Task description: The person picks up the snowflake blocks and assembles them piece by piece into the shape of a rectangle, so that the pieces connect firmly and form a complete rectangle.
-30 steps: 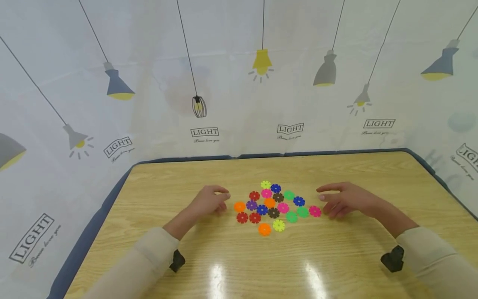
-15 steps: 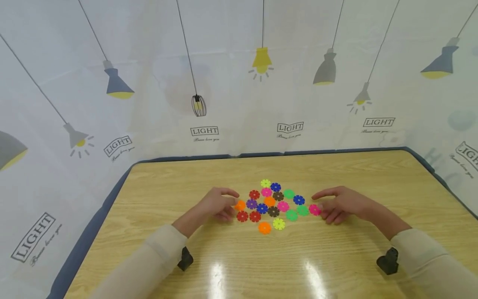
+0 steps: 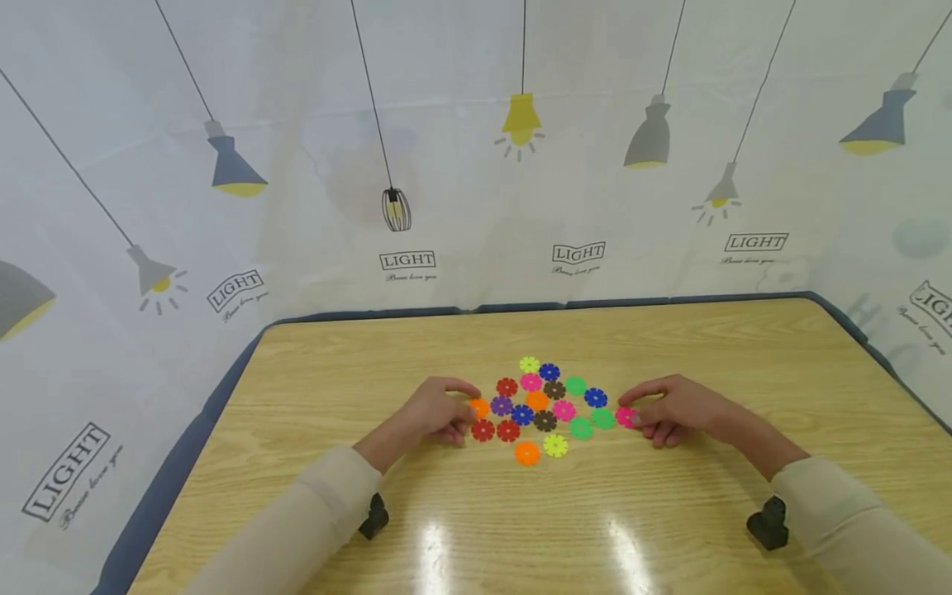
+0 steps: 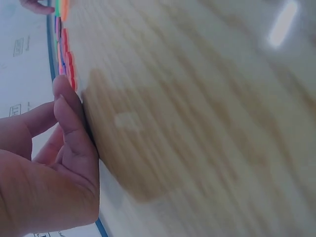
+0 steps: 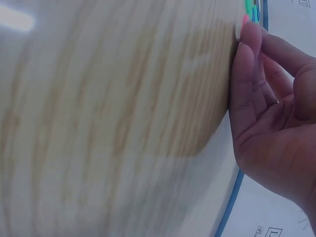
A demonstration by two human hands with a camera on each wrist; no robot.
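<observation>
In the head view, slotted flower-shaped plastic discs in several colours lie flat in a loose cluster on the wooden table. My left hand (image 3: 439, 411) is at the cluster's left edge, with thumb and index finger around an orange disc (image 3: 482, 407). Opposite it, my right hand (image 3: 680, 409) has thumb and index finger at a pink disc (image 3: 626, 416). Both discs are partly covered by fingers and still lie at table level. Red discs (image 3: 508, 430) sit beside the left fingertips, and a green disc (image 3: 603, 419) is beside the pink one. The wrist views hide the exact finger contact.
The wooden table (image 3: 565, 512) has a dark blue edge along the back and sides. A white curtain (image 3: 461, 165) printed with lamps stands behind it. Small black devices are under both cuffs. An orange disc (image 3: 527, 453) and a yellow disc (image 3: 555, 446) lie nearest the front.
Both hands have moved inward, the left to the right and the right to the left, and their thumbs and index fingers have closed in on the orange and pink discs. The other discs stay put.
</observation>
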